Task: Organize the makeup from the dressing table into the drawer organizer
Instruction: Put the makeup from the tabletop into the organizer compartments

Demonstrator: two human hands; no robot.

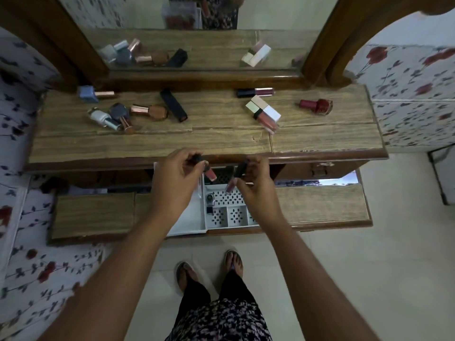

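Two lip gloss tubes in hand over the drawer organizer (pixel 230 219).

Left hand (pixel 176 179) pinches a peach gloss tube (pixel 209 174) by its dark cap; right hand (pixel 256 183) pinches a mauve gloss tube (pixel 232 184) likewise. Below both grips: white perforated organizer. Beyond them, on the dressing table (pixel 147 143): red polish bottle (pixel 316 106).

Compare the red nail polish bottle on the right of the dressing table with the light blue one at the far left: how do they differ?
The red nail polish bottle has a dark red cap matching its body; the light blue bottle has a rose-gold cap. The red one lies alone with its cap pointing left, clear of other items; the blue one lies near the mirror frame with its cap pointing right, close to a cluster of other bottles. Both lie on their sides on the dressing table, not yet in the drawer organizer.
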